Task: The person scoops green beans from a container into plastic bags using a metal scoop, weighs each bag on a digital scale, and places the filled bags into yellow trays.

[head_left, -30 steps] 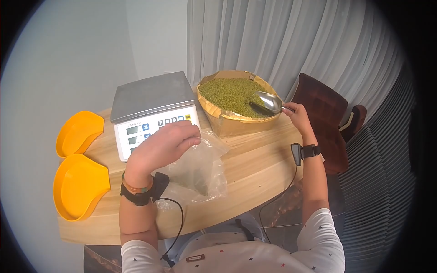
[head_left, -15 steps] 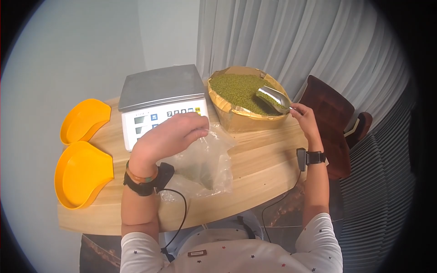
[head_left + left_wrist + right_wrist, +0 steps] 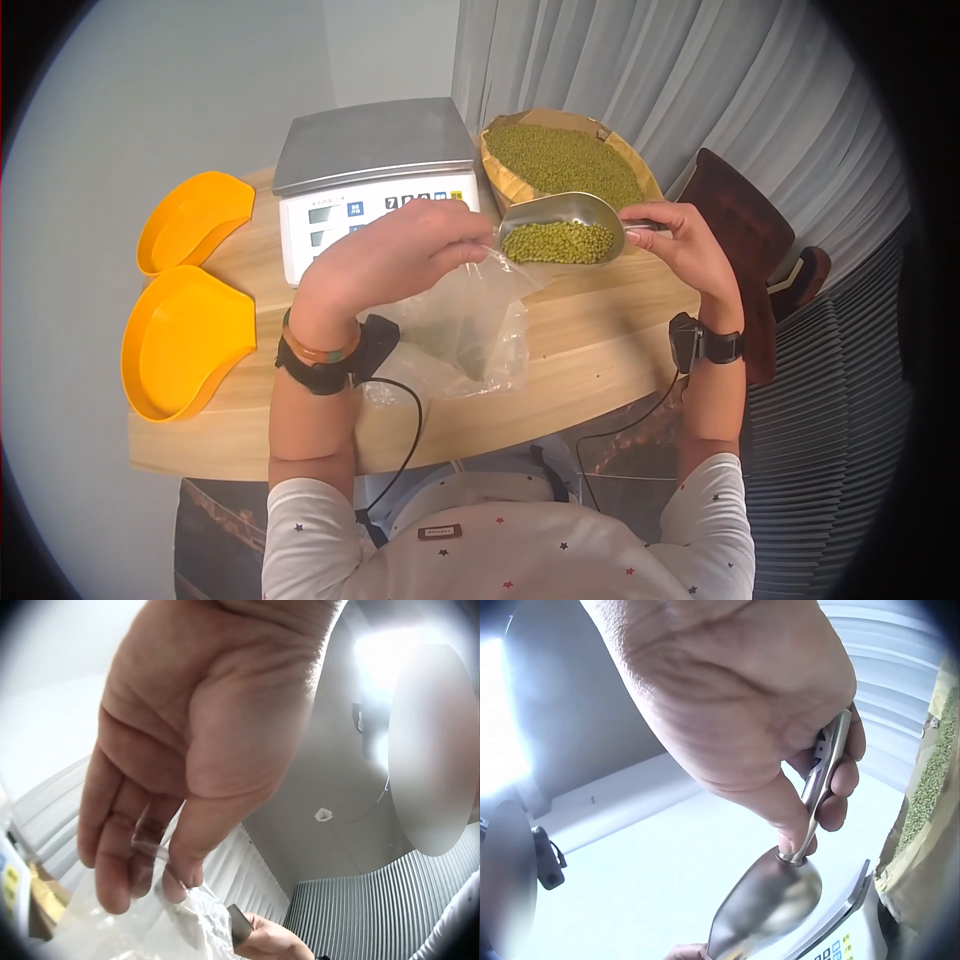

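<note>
My right hand (image 3: 685,250) grips the handle of a metal scoop (image 3: 769,900), fingers wrapped round it in the right wrist view. Green mung beans (image 3: 558,243) fill much of the scoop's bowl, which is held nearly level beside my left hand (image 3: 405,255). Between thumb and fingers, the left hand pinches the rim of a clear plastic bag (image 3: 480,325). Some green shows low inside the bag, which rests on the table. Behind the scoop stands a paper-lined box (image 3: 508,183) heaped with more mung beans.
A white weighing scale (image 3: 375,150) with a grey metal pan stands behind my left hand. Two yellow scoop-shaped trays (image 3: 185,345) lie at the left of the wooden table (image 3: 570,345). A dark red chair (image 3: 735,210) is at the right, by grey curtains.
The right hand has lifted the scoop out of the box, loaded with beans, and brought it left and nearer, to the bag's mouth. My left hand keeps its pinch on the bag.
</note>
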A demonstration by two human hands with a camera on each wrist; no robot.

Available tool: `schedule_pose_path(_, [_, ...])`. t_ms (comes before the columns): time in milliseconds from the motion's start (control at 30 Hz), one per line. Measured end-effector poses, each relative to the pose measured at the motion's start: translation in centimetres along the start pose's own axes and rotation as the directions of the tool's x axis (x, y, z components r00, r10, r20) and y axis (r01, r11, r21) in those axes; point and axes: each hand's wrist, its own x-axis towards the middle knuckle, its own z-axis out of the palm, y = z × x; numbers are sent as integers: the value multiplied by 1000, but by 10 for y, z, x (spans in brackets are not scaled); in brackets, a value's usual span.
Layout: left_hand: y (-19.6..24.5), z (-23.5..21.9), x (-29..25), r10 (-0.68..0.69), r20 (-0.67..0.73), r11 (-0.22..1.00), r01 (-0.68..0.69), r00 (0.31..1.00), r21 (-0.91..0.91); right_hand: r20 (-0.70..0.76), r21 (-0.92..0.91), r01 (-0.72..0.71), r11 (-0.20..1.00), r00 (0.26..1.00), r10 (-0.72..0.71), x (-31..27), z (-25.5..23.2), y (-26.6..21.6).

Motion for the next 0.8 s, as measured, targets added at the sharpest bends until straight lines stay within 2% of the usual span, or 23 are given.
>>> schedule_pose_path(33, [0,0,0,-8,0,1000,8,1000,-5,8,3,-4,1000,1000,4,1,3,-9])
schedule_pose_path(100, [-1,-2,-1,19,28,1000,-19,999,3,19,-145,110,983,994,-109,2,9,-26])
schedule_pose_path(133, [1,-1,-3,14,30,1000,-14,999,-3,24,-142,106,984,994,-103,1,13,-34])
schedule_pose_path(200, [3,-1,-4,26,29,999,-25,999,-23,26,-290,204,935,978,-205,2,18,-48])
schedule_pose_path(233, [4,-2,-4,25,30,999,-25,999,-25,27,-289,202,936,979,-203,2,19,-55])
schedule_pose_path(300, [4,-4,-5,45,26,998,-44,999,-34,37,-491,302,817,945,-326,2,23,-69])
schedule_pose_path(400, [6,-6,-5,53,27,998,-52,998,-40,10,-565,301,768,933,-359,-1,31,-80])
schedule_pose_path(633, [10,-9,-5,9,71,999,-7,997,-31,-27,-594,278,755,931,-365,-6,23,-78])
schedule_pose_path(733, [7,-9,-5,40,38,999,-41,998,24,-78,-489,143,861,975,-207,-4,2,-67])
schedule_pose_path(800, [8,-11,-6,-80,86,997,77,993,31,-152,-444,88,892,973,-172,-2,-10,-44])
